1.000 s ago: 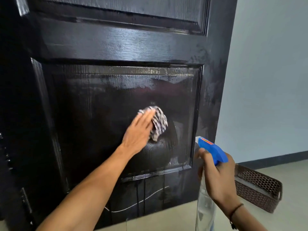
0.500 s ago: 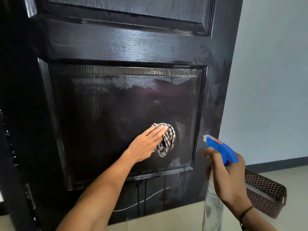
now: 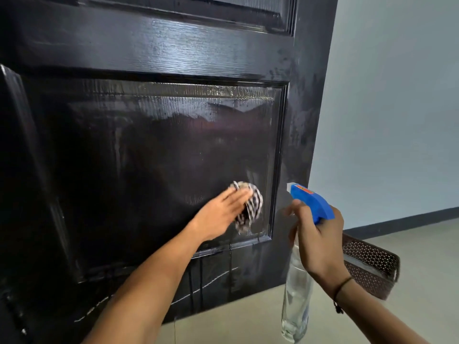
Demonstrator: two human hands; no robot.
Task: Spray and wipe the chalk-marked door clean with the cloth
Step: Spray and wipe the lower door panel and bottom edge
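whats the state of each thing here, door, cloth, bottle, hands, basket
door: wet panel, chalk line left near the bottom
cloth: bunched, pressed on the panel
spray bottle: upright, off the door
left hand: flat on the cloth
right hand: grips the bottle neck
basket: on the floor
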